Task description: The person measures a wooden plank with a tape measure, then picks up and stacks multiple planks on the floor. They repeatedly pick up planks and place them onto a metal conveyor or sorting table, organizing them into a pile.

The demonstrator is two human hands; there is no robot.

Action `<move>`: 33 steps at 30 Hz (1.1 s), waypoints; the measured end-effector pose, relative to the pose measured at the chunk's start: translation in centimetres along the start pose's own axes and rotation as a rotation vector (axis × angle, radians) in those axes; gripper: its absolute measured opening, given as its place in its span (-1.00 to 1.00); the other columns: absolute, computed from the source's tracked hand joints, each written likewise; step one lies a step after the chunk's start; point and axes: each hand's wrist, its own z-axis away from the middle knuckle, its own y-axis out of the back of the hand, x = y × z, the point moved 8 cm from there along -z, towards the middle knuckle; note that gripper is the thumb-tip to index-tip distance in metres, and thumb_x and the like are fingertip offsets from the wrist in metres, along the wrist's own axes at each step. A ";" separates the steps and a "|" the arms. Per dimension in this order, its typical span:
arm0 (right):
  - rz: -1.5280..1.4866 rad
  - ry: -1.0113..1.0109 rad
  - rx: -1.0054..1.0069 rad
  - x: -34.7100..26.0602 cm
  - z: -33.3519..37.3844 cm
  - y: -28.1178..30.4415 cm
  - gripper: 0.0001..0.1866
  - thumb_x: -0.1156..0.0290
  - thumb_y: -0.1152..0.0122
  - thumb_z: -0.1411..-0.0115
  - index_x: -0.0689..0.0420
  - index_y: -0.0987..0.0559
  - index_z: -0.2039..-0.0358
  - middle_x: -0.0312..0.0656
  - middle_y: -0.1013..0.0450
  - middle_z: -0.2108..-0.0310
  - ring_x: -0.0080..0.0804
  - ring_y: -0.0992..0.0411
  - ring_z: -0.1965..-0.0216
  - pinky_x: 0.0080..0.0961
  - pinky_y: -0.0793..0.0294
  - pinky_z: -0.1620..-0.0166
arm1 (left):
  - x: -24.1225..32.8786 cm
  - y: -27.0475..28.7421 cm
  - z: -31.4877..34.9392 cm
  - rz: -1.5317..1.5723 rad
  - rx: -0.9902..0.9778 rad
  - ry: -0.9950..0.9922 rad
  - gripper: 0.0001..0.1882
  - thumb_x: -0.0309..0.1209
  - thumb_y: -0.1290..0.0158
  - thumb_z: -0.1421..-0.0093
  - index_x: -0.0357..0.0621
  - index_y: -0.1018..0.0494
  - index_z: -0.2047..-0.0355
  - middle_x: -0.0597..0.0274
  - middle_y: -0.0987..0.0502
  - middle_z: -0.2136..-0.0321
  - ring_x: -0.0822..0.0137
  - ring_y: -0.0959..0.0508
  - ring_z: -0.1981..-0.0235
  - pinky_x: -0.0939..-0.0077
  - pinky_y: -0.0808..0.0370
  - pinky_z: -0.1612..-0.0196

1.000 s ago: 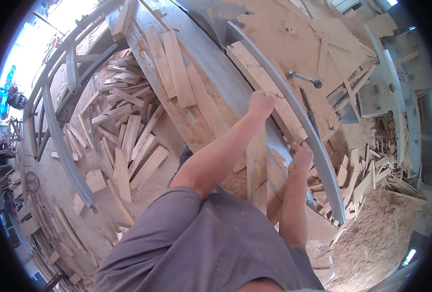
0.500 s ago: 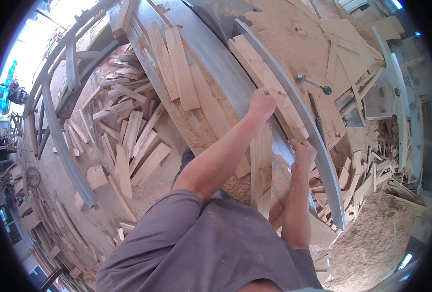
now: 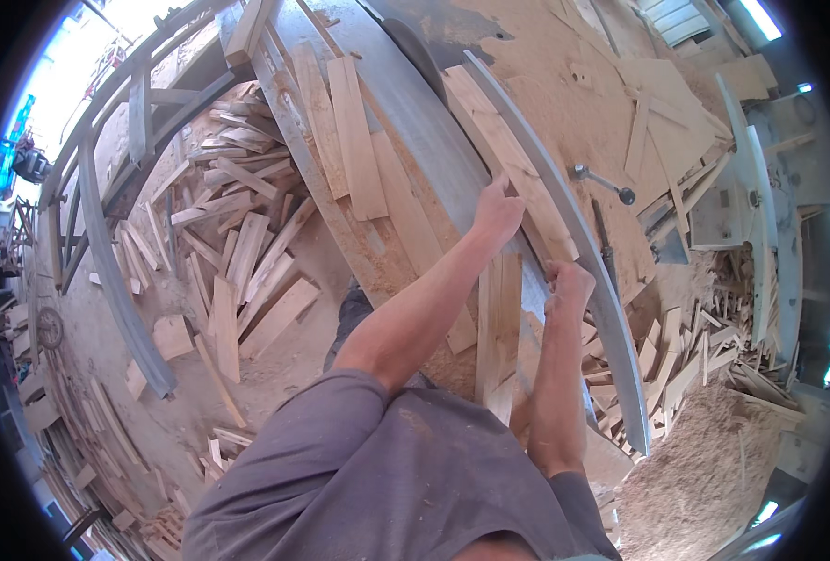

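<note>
Where the left hand (image 3: 497, 210) presses a wooden plank (image 3: 513, 159) on the surface (image 3: 433, 140), fingers are hidden; right hand (image 3: 569, 285) grips another plank (image 3: 501, 318), partly obscured.

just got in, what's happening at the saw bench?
A person stands at a saw table dusted with sawdust. The left hand presses on a wooden plank lying along the curved metal fence. The right hand grips another plank nearer the body. Offcuts litter the floor to the left.

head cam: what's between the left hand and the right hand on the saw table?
In the head view, a pale wooden plank runs lengthwise between the left hand and right hand, lying on the grey metal table strip.
</note>
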 end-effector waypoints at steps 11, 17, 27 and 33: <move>-0.011 -0.112 -0.042 -0.5 -0.6 -3.4 -0.91 0.62 -0.30 0.17 0.24 -0.53 0.67 -0.25 -0.39 0.69 -0.49 -0.28 0.71 -0.54 -0.14 0.59 | 1.1 2.2 1.3 -0.051 -0.151 -0.025 -0.50 -0.56 -0.05 -0.20 -0.32 -0.46 -0.18 0.01 -0.58 -0.05 0.25 -0.54 -0.05 0.37 -0.38 -0.19; -0.070 -0.129 -0.166 0.1 -0.7 -3.7 -0.85 0.54 -0.37 0.07 0.18 -0.53 0.66 -0.27 -0.41 0.67 -0.57 -0.27 0.65 -0.54 -0.14 0.52 | 7.4 16.8 2.0 -1.098 0.611 -0.154 -0.34 -0.32 -0.15 -0.11 -0.34 -0.38 -0.22 -0.40 -0.39 -0.17 -0.35 -0.29 -0.27 -0.13 -0.19 -0.37; 0.035 0.551 -0.038 -5.0 6.0 -3.1 -0.54 0.49 -0.35 -0.09 0.37 -0.61 -0.03 -0.01 -0.62 0.10 -0.41 -0.54 0.24 -0.52 -0.50 0.11 | 6.4 24.7 -2.1 -1.011 0.629 0.061 -0.30 -0.25 -0.21 -0.14 -0.20 -0.27 -0.26 -0.19 -0.46 0.02 -0.15 -0.52 0.00 -0.04 -0.48 -0.10; 0.354 0.619 -0.339 -9.6 17.3 -4.9 -0.39 0.40 -0.37 -0.16 0.29 -0.51 -0.23 0.02 -0.56 -0.04 -0.16 -0.53 -0.04 -0.35 -0.45 -0.17 | 5.7 16.0 4.5 0.184 0.105 0.288 -0.74 -0.45 -0.09 -0.18 -0.28 -0.47 0.12 0.02 -0.53 0.30 0.15 -0.58 0.30 0.25 -0.58 0.23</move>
